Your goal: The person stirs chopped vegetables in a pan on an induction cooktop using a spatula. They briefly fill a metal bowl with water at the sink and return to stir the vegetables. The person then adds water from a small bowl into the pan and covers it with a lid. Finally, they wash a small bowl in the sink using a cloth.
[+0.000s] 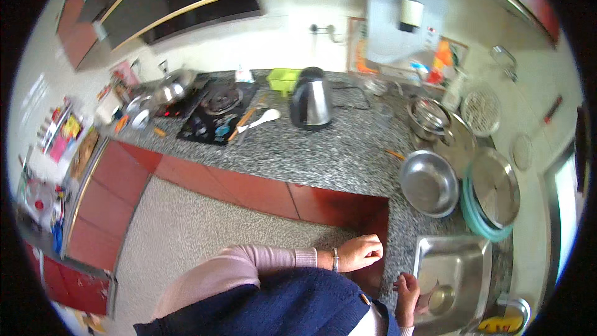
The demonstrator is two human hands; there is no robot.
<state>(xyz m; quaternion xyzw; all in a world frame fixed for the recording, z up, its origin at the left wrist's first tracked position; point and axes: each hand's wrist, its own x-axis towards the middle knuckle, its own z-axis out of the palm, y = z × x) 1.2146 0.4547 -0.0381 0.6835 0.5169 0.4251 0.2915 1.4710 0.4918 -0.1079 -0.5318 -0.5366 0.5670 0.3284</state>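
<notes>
My left hand (360,254) is curled into a loose fist in front of the counter edge, with a bracelet or watch at the wrist and nothing visible in its fingers. Close to the near left rim of the steel sink (459,266) is my right hand (406,289). Its fingers are bent, and whether anything lies inside them is hidden. The sink basin has a round drain (440,299) at its near end. Beyond the sink, a steel bowl (429,183) rests on the granite counter (345,158).
A teal basin (485,231) with a metal lid or pan leans by the wall. Behind stand a lidded steel pot (428,119), an electric kettle (311,98) and a green basket (282,79). A white spoon (263,119) lies beside the black cooktop (212,121). Red cabinets (261,191) run below.
</notes>
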